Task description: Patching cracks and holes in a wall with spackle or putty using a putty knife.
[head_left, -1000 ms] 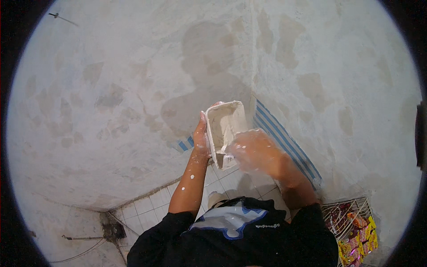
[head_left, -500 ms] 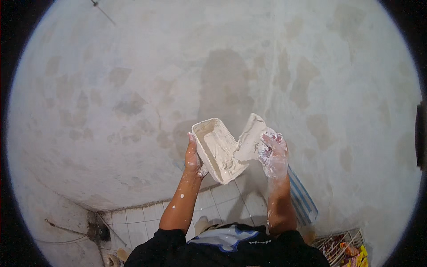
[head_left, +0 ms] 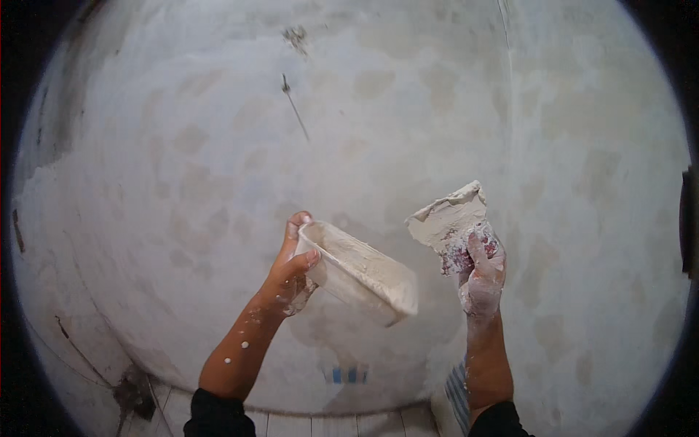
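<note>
We've swung the cream paste-coated flat scraper (head_left: 453, 221) clear, to 2 o'clock of the off-white oblong plastic tub (head_left: 342, 285). Left hand (head_left: 288, 271) clasps tub's 10 o'clock end; right hand (head_left: 486, 278) grips scraper's base. Tub likely light, flexy, slick: we'd pinch end wall.

the floor (head_left: 290, 426) is covered in pale, straight-jointed tiles (head_left: 334, 427).

Milky white on the tub (head_left: 348, 285), cream putty (head_left: 378, 277) inside, and cream again across the scraper (head_left: 455, 215), its grip (head_left: 456, 259) reddish, flecked white! White smears the right hand (head_left: 484, 284), white dots speckle the left arm (head_left: 234, 364). Black sleeves (head_left: 218, 417), pale grey wall (head_left: 408, 131) blotched beige, blue-and-white stripes on the sheet (head_left: 457, 393), whitish tiles (head_left: 291, 426)!
</note>
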Demonstrator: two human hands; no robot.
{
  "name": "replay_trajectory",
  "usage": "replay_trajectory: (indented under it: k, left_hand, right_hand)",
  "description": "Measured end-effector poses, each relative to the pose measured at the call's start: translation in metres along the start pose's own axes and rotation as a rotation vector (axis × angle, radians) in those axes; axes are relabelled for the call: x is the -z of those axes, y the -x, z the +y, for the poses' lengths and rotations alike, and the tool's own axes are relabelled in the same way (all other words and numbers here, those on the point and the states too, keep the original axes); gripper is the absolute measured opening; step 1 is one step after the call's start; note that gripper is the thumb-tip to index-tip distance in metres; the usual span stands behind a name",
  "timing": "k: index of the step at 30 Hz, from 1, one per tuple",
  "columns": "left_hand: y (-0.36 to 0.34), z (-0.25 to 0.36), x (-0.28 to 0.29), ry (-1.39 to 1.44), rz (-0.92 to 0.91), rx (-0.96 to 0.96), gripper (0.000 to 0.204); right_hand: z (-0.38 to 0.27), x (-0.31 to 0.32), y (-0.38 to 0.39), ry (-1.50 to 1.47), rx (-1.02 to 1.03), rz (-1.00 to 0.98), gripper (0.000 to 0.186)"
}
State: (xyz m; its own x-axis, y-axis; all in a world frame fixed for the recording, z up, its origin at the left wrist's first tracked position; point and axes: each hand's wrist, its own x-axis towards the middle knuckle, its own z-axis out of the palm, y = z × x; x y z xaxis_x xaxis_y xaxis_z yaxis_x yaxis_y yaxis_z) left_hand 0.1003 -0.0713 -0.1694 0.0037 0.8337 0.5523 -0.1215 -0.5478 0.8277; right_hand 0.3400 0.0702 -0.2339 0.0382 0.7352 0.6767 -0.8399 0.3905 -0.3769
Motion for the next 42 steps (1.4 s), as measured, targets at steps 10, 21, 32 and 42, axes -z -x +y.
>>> replay_trajectory:
  k: [10,21,32,42]
  left_hand:
    - [0.006,0.014,-0.006,-0.852,0.028,-0.204,0.060]
    - [0.014,0.022,-0.016,-1.204,0.076,-0.249,0.064]
    - [-0.005,0.005,0.020,-1.195,0.160,-0.458,0.090]
    - [-0.056,0.012,0.069,-1.192,0.172,-0.528,0.086]
  right_hand:
    - [-0.005,0.030,-0.047,1.078,0.865,-0.322,0.028]
    - [0.032,-0.051,-0.133,0.797,1.611,-0.374,0.021]
    - [0.076,-0.038,-0.286,1.318,1.463,0.186,0.016]
    - [0.091,-0.064,-0.332,1.680,1.165,0.115,0.022]
